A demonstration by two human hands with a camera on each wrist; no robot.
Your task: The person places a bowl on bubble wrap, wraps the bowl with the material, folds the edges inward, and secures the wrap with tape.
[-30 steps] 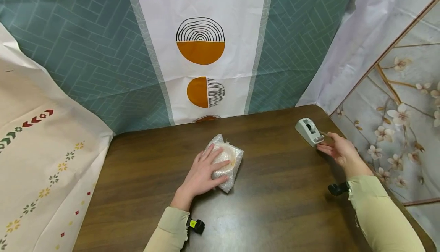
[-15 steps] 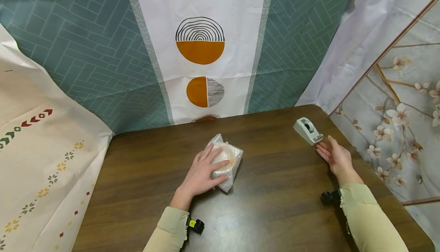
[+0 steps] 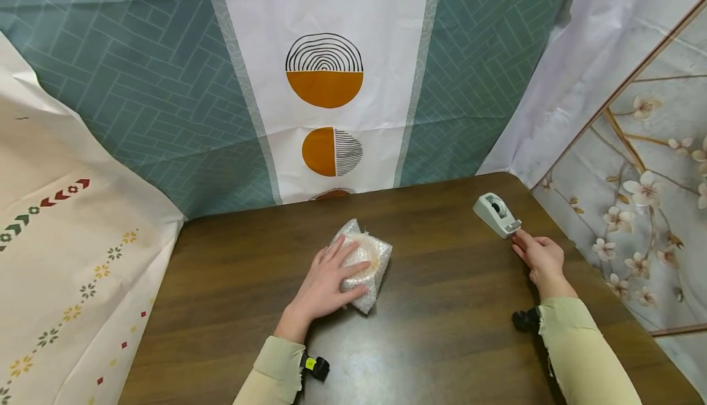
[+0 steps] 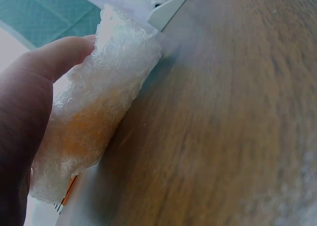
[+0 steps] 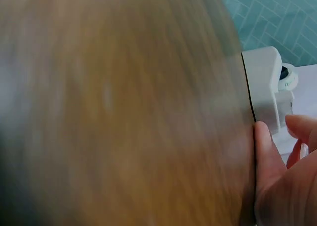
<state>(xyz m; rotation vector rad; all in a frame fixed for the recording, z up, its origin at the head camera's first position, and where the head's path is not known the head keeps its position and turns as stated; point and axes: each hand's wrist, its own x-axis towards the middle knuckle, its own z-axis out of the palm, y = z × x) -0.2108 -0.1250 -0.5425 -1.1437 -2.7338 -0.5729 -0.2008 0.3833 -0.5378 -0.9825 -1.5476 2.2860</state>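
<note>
A bubble-wrapped bundle [image 3: 378, 269] lies mid-table, orange showing faintly through its wrap in the left wrist view. My left hand [image 3: 327, 282] rests over it with fingers spread and nearly straight. Toward the table's back right stands a pale grey tape dispenser [image 3: 496, 213], its cutter end facing me. The fingertips of my right hand [image 3: 543, 259] are right at that cutter end. In the right wrist view, one finger [image 5: 263, 139] lies low by the dispenser's base and another digit reaches the cutter; I cannot tell whether they pinch the tape.
Both things share a brown wooden table [image 3: 248, 245]. A green and white patterned cloth [image 3: 381, 86] hangs behind it, a cream cloth [image 3: 66, 258] stands at the left, and a floral panel [image 3: 635, 221] borders the right. Each wrist carries a small black camera.
My right hand first drew back from the dispenser with its fingers opened, then returned to its cutter end with fingers drawn in. The left hand and the bundle have stayed in place.
</note>
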